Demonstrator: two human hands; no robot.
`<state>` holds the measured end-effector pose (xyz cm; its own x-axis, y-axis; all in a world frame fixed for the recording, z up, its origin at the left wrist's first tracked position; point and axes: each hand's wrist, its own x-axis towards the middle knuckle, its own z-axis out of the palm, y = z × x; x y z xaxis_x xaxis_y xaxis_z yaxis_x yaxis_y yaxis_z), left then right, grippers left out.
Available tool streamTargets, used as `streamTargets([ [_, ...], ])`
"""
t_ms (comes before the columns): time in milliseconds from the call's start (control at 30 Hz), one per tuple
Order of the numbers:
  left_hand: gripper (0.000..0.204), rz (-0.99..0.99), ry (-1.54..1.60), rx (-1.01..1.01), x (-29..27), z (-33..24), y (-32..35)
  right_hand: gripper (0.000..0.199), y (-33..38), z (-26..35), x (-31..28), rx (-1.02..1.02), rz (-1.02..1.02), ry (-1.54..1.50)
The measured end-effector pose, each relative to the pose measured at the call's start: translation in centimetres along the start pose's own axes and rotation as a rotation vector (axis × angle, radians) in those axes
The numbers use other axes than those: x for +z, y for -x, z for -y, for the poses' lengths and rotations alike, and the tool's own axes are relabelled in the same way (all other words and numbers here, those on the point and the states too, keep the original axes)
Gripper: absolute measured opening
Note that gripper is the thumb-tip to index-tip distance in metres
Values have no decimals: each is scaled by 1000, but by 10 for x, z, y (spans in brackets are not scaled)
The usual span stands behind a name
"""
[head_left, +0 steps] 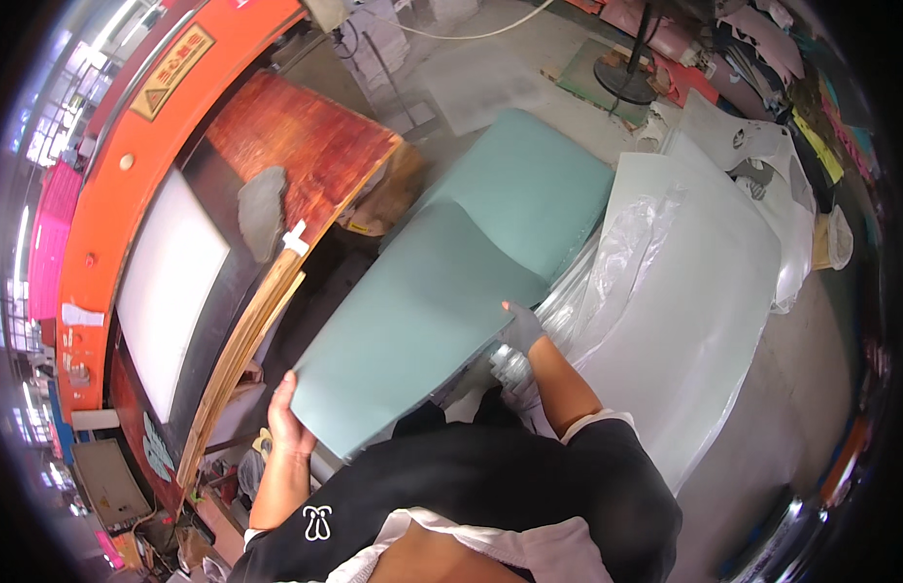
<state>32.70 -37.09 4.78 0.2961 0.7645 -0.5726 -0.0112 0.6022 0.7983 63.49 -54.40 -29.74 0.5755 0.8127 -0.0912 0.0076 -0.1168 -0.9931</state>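
A large, flexible grey-green sheet point(403, 330) slants across the middle, curving as it hangs in front of me. My left hand point(290, 424), bare, grips its near left edge, with the fingers mostly hidden by the sheet and my wrist. At the right edge, my right hand point(525, 326) wears a grey glove with the fingertips showing; its thumb lies by the edge and the other fingers are hidden. Beyond the held sheet, a second grey-green surface point(539, 185) of the same colour lies lower; I cannot tell whether the two are joined.
An orange machine point(92, 262) stands at left, with a white sheet point(171, 291) and a worn red board point(306, 146) on its bed. Pale grey sheets point(704, 282), partly under clear plastic film point(631, 233), lie to my right. A black round-based stand point(626, 76) is farther back.
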Motion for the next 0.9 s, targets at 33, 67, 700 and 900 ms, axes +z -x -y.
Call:
streamTargets([
  [33,44,-10,35,16,-15,-9,7,46,7,16,12,137,17,-280],
  [67,43,-63,54,8,-30,-18,11,45,13,31,26,278,-5,-557],
  [700,38,-868,-789,1652,-510,-114,123,33,93,355,325,271,286,-688],
  [900,43,-233,-175,1201,-569,-155,180,32,102,399,366,275,296,-434],
])
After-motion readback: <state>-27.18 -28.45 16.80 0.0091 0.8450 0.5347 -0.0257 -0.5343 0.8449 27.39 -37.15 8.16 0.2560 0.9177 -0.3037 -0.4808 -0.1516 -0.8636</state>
